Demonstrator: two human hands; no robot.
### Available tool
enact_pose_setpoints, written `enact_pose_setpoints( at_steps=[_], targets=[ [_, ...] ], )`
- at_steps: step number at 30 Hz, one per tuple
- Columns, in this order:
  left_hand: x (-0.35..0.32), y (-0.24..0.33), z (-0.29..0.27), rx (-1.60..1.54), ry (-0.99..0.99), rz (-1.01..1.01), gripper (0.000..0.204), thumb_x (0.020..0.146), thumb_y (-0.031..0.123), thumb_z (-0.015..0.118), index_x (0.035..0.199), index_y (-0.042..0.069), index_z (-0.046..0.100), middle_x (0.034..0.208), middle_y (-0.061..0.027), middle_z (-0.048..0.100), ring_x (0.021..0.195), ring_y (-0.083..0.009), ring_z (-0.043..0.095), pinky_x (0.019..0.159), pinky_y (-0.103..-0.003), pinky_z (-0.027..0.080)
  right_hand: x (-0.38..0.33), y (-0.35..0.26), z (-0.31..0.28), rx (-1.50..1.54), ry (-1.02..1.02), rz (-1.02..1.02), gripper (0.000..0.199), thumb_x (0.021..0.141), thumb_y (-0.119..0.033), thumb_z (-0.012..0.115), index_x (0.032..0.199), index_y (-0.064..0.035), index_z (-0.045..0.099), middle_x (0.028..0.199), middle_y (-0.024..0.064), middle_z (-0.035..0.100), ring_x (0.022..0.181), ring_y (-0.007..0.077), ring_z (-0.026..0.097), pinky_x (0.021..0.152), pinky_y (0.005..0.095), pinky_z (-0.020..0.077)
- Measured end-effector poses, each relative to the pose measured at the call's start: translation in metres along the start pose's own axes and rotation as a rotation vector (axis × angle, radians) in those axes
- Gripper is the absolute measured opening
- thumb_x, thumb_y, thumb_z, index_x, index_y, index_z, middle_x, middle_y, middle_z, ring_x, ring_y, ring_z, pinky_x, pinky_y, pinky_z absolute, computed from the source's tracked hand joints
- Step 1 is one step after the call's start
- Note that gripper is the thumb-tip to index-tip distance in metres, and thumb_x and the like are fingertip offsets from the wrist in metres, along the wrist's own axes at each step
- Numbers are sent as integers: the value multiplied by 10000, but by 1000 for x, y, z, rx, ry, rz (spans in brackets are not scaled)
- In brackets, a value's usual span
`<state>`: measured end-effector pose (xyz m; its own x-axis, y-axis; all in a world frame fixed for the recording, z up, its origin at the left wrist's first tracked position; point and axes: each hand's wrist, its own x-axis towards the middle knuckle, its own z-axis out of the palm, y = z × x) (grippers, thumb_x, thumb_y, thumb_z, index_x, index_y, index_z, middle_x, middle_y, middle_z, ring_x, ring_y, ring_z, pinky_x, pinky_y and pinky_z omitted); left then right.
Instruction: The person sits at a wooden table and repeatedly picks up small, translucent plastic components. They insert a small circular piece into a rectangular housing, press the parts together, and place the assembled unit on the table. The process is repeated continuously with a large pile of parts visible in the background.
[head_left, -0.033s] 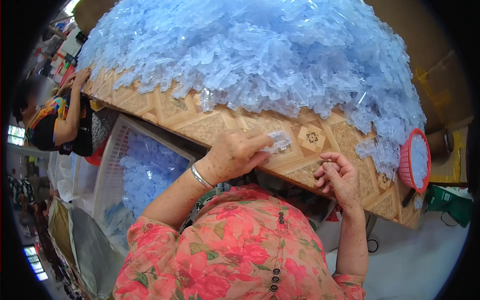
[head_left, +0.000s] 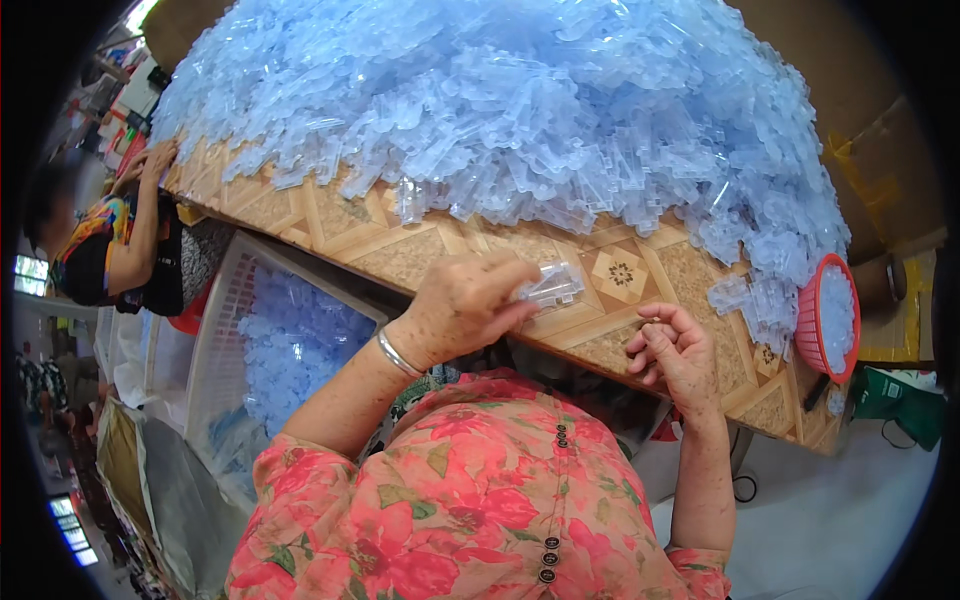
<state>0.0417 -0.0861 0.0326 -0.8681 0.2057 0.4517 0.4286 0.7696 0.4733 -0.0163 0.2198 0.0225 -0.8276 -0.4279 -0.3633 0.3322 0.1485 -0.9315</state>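
My left hand [head_left: 468,305], with a silver bangle at the wrist, is closed in a pinch on a clear plastic piece [head_left: 553,285]. The piece sticks out to the right past the fingertips, just above the tabletop. Near the table's front edge, my right hand [head_left: 677,355] has loosely curled fingers, partly apart, and nothing shows in them. Beyond both hands rises a large heap of clear bluish plastic pieces [head_left: 480,120] on the wood-patterned table [head_left: 420,255].
A white basket [head_left: 215,350] of similar pieces stands left below the table edge. At the table's right end are a red basket [head_left: 812,325] with pieces and a dark-handled tool [head_left: 816,394]. A green bag [head_left: 898,408] lies beyond. Another person [head_left: 125,240] sits far left, hands at the table.
The clear plastic piece has turned slightly in my left hand, which has shifted a little. My right hand stays nearly in place.
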Motion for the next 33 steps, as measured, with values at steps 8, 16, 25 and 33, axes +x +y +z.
enact_pose_setpoints(
  at_steps=[8, 16, 25, 33],
  targets=[
    [2, 2, 14, 6, -5, -62, 424, 756, 254, 888, 1092, 75, 701, 967, -98, 638, 844, -305, 662, 711, -406, 529, 0, 2, 2, -25, 24, -36, 271, 1048, -127, 634, 1292, -11, 617, 889, 44, 713, 680, 51, 663, 507, 167, 495],
    [20, 23, 47, -2, -23, -49, 439, 776, 326, 878, 1077, 70, 686, 882, -72, 634, 794, -301, 672, 694, -399, 531, -9, 5, 10, -11, 106, -61, 300, 1009, -89, 675, 1294, -12, 622, 875, 21, 685, 647, 48, 624, 530, 188, 494],
    [21, 44, 52, -401, -283, -103, 712, 804, 243, 855, 1398, 48, 513, 790, -75, 706, 621, -252, 692, 593, -383, 537, -16, -12, 32, -742, 232, -340, 656, 776, -284, 884, 1323, -30, 627, 1140, 124, 657, 729, 186, 656, 676, 337, 548],
    [43, 35, 46, -263, -137, 83, 806, 773, 34, 785, 1504, 22, 445, 1304, -174, 623, 1202, -383, 606, 1036, -459, 479, -7, -15, 24, -878, 284, -455, 419, 797, -145, 782, 1189, -50, 670, 1153, 101, 672, 929, 289, 717, 797, 408, 571]
  ],
)
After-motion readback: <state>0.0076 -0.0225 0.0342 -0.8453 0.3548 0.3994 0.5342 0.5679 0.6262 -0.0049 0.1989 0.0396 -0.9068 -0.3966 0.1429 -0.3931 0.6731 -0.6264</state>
